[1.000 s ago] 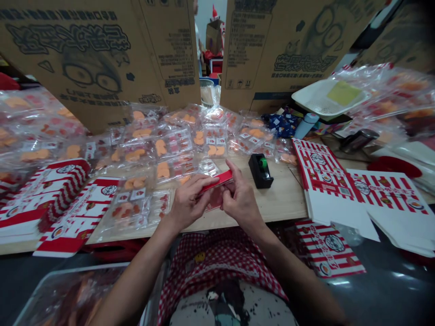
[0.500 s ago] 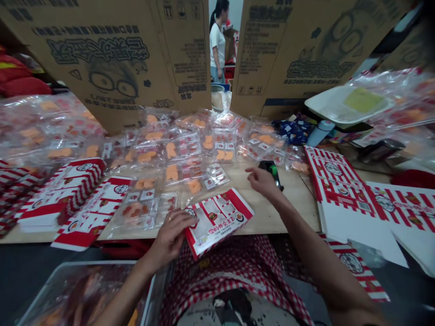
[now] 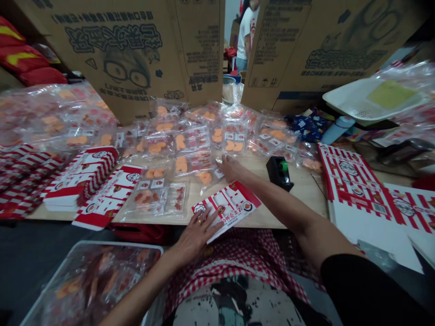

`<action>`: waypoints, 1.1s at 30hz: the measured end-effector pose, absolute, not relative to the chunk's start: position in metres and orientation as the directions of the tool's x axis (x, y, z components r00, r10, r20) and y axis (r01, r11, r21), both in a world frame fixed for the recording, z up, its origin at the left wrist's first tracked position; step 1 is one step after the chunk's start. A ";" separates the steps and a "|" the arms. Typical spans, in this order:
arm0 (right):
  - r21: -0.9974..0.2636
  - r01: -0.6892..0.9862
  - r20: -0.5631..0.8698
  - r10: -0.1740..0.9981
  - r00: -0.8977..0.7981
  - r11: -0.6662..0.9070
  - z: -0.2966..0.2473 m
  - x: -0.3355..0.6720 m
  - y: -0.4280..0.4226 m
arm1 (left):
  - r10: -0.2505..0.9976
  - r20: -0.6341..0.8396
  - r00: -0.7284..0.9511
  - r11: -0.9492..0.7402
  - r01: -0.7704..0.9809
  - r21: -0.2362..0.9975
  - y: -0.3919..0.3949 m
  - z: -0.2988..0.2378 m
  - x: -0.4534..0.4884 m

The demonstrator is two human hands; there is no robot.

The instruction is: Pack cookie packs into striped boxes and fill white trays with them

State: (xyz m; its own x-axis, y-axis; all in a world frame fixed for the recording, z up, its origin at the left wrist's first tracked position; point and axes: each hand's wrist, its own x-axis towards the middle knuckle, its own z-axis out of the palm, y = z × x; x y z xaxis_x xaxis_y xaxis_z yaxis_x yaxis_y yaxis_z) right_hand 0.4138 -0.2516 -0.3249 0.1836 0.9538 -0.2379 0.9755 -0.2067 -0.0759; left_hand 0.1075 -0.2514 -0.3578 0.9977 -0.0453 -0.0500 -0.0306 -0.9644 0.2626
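My left hand (image 3: 199, 231) lies flat, fingers spread, on the near end of a red-and-white striped paper packet (image 3: 228, 207) at the table's front edge. My right hand (image 3: 230, 166) reaches across the wooden table (image 3: 299, 199) and rests its fingers on a clear plastic snack bag (image 3: 207, 174) with orange pieces inside. Several more such clear bags (image 3: 190, 140) cover the middle of the table.
A black tape dispenser (image 3: 279, 172) stands right of my right hand. Stacks of striped packets (image 3: 81, 181) lie left, flat striped cartons (image 3: 356, 185) right. Large cardboard boxes (image 3: 136, 50) wall the back; a person (image 3: 245, 31) stands in the gap. A white tray (image 3: 360, 102) sits far right.
The packet went from between both hands down onto the table edge. My left hand now presses it flat. My right hand left it, passed the tape dispenser and reached the bags.
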 end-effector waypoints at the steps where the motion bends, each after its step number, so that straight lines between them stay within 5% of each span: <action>1: -0.070 0.977 -0.219 0.959 0.181 -0.201 -0.323 0.416 -0.256 | -0.049 -0.041 0.998 -0.962 -0.036 0.270 -0.249 -0.357 0.106; 6: -0.084 0.967 -0.197 0.955 0.219 -0.240 -0.290 0.447 -0.287 | -0.009 0.237 0.971 -0.865 -0.126 0.485 -0.231 -0.335 0.090; 9: -0.108 0.946 -0.173 0.943 0.286 -0.306 -0.253 0.478 -0.322 | 0.422 0.365 0.830 -0.676 0.020 0.736 -0.213 -0.322 0.093; 12: -0.259 0.888 -0.061 0.924 0.378 -0.380 -0.222 0.504 -0.373 | 0.687 0.145 0.712 -0.351 0.150 0.924 -0.189 -0.322 0.112; 14: -0.470 0.772 0.028 0.867 0.498 -0.428 -0.213 0.511 -0.409 | 0.690 0.045 0.722 -0.333 0.261 0.906 -0.176 -0.327 0.130; 17: -0.733 0.485 -0.033 0.737 0.675 -0.477 -0.218 0.504 -0.453 | 0.666 0.146 0.731 -0.605 0.415 0.680 -0.172 -0.333 0.159; 20: -0.861 0.260 -0.124 0.676 0.727 -0.437 -0.235 0.490 -0.477 | 0.464 0.140 0.875 -0.811 0.356 0.463 -0.189 -0.332 0.191; 23: -0.912 0.141 -0.160 0.652 0.741 -0.385 -0.249 0.479 -0.486 | 0.280 0.018 0.960 -0.888 0.252 0.385 -0.211 -0.331 0.228; 27: -0.924 0.121 -0.151 0.637 0.756 -0.363 -0.259 0.474 -0.496 | 0.265 -0.042 0.963 -0.897 0.263 0.355 -0.223 -0.334 0.259; 33: -0.935 0.068 -0.195 0.663 0.723 -0.349 -0.265 0.464 -0.521 | 0.246 0.144 0.959 -0.898 0.169 0.406 -0.215 -0.327 0.244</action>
